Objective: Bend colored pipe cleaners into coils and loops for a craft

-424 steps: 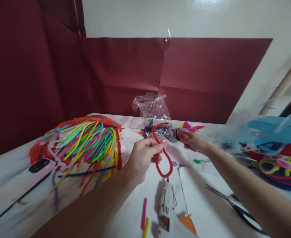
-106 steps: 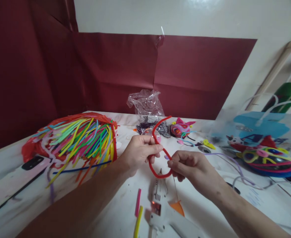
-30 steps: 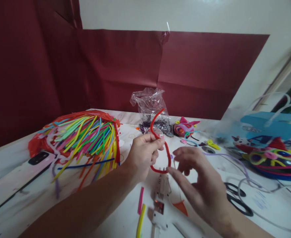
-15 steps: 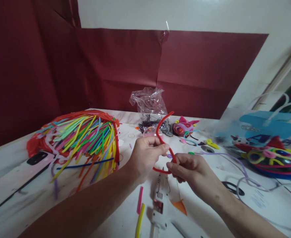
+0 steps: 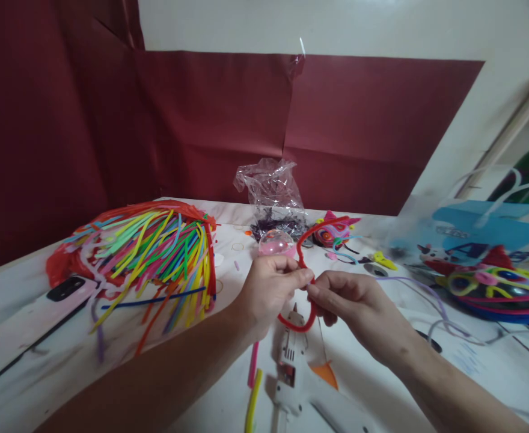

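Observation:
A red pipe cleaner (image 5: pixel 301 328) is pinched between both hands over the middle of the table. My left hand (image 5: pixel 271 288) grips it between thumb and fingers. Close beside it, fingertips nearly touching, my right hand (image 5: pixel 348 300) pinches the same pipe cleaner. One end bends up and off to the right; below the hands it curves in a loop. A white hot glue gun (image 5: pixel 291 367) lies under the hands, nozzle pointing away. Behind my left hand sits a clear dome with pink inside (image 5: pixel 276 243).
To the left lie a bundle of colourful pipe cleaners (image 5: pixel 156 246) and a pink phone (image 5: pixel 34 325). A clear plastic bag (image 5: pixel 271 186) with dark pieces stands behind. At right are decorated masks (image 5: pixel 494 288) and a blue-and-clear bag (image 5: pixel 485 222). Pink (image 5: pixel 253 364) and yellow (image 5: pixel 253 400) strips lie in front.
The hands have come closer together. The pipe cleaner's upper end now leans further right, and its lower loop hangs rounder and a little lower.

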Available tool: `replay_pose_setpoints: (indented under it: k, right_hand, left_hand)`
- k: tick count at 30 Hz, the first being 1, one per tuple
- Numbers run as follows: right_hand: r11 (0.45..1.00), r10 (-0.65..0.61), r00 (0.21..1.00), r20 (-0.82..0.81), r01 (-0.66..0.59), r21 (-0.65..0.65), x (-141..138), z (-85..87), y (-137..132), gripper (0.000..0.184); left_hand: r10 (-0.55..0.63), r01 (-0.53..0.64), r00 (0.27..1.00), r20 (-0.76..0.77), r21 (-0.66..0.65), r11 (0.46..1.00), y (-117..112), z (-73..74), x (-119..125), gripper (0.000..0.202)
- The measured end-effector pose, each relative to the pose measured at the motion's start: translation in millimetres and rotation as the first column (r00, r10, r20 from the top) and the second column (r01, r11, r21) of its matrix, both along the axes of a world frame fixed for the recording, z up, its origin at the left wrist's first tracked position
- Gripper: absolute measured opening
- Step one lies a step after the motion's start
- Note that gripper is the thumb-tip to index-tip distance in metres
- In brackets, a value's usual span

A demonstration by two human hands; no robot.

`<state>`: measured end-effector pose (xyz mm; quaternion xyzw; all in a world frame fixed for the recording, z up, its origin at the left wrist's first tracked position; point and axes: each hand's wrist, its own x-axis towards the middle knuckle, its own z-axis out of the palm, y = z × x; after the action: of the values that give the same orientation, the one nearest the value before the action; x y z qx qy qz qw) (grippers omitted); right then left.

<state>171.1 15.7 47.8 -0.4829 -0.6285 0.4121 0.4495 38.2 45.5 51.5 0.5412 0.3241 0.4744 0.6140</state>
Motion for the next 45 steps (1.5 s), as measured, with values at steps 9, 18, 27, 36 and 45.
replay_pose_setpoints:
  k: [9, 18, 27, 36, 45]
  right_hand:
    - [0.999, -0.024, 1.0, -0.003, 0.024, 0.02, 4, -1.1, 3, 0.037]
    - [0.998, -0.03, 0.997, -0.065, 0.034, 0.051, 4, -3.5, 6, 0.031]
    - [0.962, -0.13, 0.978, -0.162, 0.164, 0.22, 2, -7.9, 9, 0.018]
    - [0.986, 0.007, 0.989, -0.145, 0.018, 0.169, 9, -0.3, 5, 0.016]
    - [0.993, -0.068, 0.985, -0.156, 0.083, 0.088, 19, -4.1, 15, 0.018]
  left_hand:
    - [-0.003, 0.004, 1.0, 0.021, -0.025, 1.0, -1, -3.2, 1, 0.018]
    - [0.005, -0.004, 0.999, 0.033, -0.024, 1.0, -1, -3.7, 2, 0.018]
    - [-0.029, 0.031, 0.999, 0.037, -0.056, 0.998, -3, -4.9, 3, 0.013]
    - [-0.181, 0.266, 0.938, 0.294, -0.279, 0.923, -4, -5.6, 3, 0.016]
    - [0.047, -0.051, 0.975, -0.218, -0.012, 0.999, -29, -20.9, -43, 0.015]
